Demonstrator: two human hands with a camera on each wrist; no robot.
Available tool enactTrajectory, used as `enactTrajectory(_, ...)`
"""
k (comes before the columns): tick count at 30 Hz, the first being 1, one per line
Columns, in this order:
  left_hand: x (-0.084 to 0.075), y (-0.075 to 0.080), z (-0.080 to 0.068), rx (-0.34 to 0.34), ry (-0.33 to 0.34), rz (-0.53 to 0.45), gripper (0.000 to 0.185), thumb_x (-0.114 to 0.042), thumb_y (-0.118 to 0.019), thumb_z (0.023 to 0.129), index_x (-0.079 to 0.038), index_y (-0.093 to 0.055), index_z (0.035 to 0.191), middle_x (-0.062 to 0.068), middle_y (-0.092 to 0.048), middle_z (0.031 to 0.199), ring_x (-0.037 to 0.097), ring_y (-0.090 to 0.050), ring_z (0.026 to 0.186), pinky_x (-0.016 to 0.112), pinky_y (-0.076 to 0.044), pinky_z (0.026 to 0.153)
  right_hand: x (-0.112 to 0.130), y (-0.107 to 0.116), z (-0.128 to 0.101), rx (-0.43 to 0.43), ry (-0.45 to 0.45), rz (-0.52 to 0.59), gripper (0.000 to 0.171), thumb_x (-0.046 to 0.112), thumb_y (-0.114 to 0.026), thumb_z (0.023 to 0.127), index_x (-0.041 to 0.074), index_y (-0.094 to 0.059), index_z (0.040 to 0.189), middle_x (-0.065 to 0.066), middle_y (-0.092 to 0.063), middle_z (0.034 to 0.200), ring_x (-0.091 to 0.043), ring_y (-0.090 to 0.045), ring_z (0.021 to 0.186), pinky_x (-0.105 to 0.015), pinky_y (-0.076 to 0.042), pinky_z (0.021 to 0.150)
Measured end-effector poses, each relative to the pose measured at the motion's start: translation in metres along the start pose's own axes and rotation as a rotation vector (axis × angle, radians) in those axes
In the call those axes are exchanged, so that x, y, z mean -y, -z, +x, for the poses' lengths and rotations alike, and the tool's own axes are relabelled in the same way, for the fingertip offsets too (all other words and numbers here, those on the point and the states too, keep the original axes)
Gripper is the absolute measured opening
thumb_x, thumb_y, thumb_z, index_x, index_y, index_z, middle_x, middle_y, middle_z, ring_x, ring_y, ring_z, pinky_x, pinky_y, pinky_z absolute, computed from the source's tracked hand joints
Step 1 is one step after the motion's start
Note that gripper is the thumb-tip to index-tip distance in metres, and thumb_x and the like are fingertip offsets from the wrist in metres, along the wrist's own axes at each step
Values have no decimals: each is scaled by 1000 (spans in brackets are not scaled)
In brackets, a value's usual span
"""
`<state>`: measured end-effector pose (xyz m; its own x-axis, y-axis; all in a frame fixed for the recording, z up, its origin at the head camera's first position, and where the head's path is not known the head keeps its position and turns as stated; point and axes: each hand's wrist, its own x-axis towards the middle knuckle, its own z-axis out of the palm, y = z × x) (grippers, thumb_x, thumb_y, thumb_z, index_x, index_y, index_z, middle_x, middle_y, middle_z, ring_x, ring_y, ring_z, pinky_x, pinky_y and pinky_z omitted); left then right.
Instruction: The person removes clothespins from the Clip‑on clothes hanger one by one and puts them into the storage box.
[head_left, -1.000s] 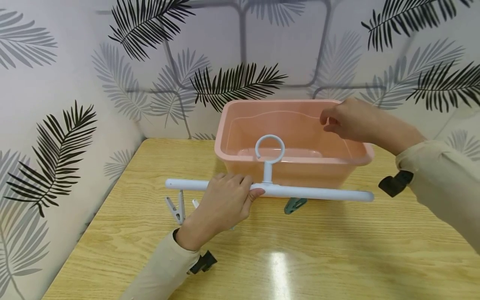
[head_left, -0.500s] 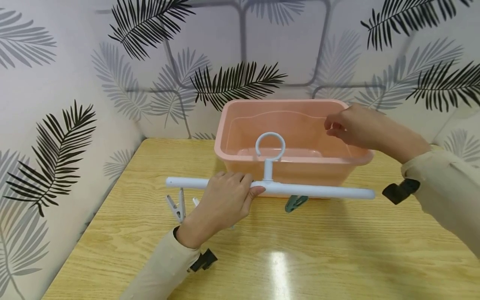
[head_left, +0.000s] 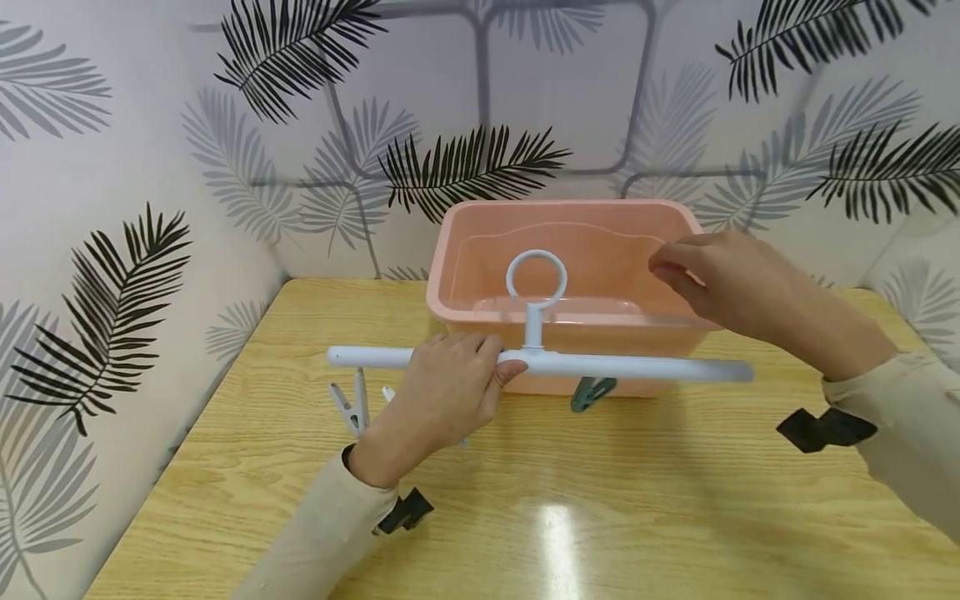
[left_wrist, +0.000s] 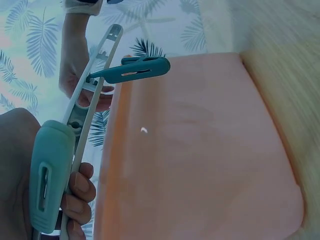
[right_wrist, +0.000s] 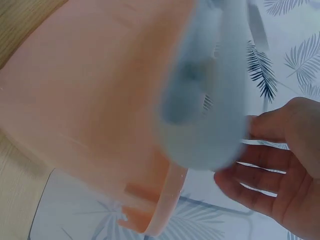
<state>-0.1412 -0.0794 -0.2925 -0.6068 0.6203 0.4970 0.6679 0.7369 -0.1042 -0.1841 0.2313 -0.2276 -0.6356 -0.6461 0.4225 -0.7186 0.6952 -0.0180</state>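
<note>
A: Gripping the white hanger bar (head_left: 540, 364) with the left hand (head_left: 442, 400), fingers curled round it, left of the ring; bar held level in front of the pink basin (head_left: 480, 317) on the wooden table (head_left: 637, 500).

B: Right hand (head_left: 720, 283)?

A: Fingers loosely extended, holding nothing, over the basin's right rim. Green clip (head_left: 592, 392) hangs under the bar.

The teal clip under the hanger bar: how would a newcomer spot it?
Start at the pink tub on the wooden table. In front of it the left hand holds a white hanger bar. The teal clip hangs right of the ring; the clips at left look white.
</note>
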Motion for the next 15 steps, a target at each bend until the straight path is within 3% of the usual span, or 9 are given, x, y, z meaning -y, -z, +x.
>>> enactTrajectory(7, 9, 12, 6, -46, 29, -4, 34, -33, -55, 98, -9, -49, 75, -1, -43, 60, 17, -45, 51, 30, -37, 45, 6, 4, -8, -139, 21, -27, 20, -9, -72, 79, -2, -67, 97, -12, -69, 85, -25, -64, 67, -43, -51, 62)
enactTrajectory(12, 13, 21, 11, -72, 38, -27, 37, -30, -56, 98, -10, -44, 70, -2, -36, 56, 15, -37, 47, 27, -30, 43, 7, 10, -17, -190, -7, -27, 24, -8, -74, 77, 0, -68, 99, -10, -69, 83, -21, -61, 63, -41, -47, 56)
enactTrajectory(15, 14, 24, 13, -73, 29, -33, 38, -31, -56, 98, -10, -43, 69, -3, -33, 56, 14, -33, 46, 26, -27, 44, 8, 13, -24, -222, -17, -26, 24, -9, -73, 77, 1, -69, 99, -9, -69, 83, -20, -61, 65, -32, -45, 58)
